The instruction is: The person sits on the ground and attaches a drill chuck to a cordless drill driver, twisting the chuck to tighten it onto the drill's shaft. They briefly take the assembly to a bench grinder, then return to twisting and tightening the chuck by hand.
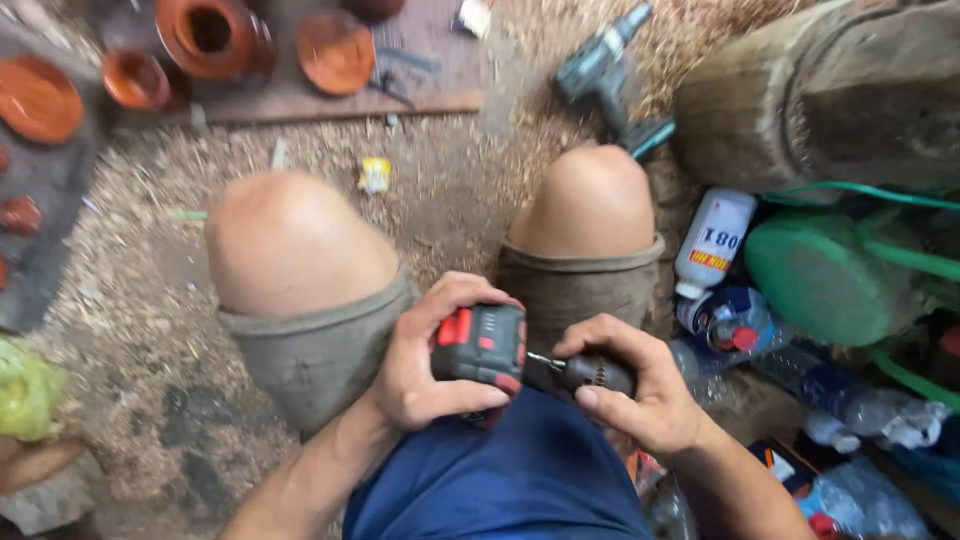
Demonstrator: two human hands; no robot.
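Observation:
A black and red power tool (485,345) rests in my lap between my knees, and my left hand (425,360) is wrapped around its body. From its front a thin metal shaft runs to a dark cylindrical attachment (598,373). My right hand (640,385) grips that attachment, fingers curled over it. Both hands sit just above my blue shirt (500,475). My bare knees point away from me over grey shorts.
Sawdust covers the ground. A teal cordless drill (605,70) lies beyond my right knee. Round reddish wooden bowls (210,35) sit on a board at the far left. A log (820,95), a white bottle (712,240), a green container (820,280) and plastic bottles crowd the right.

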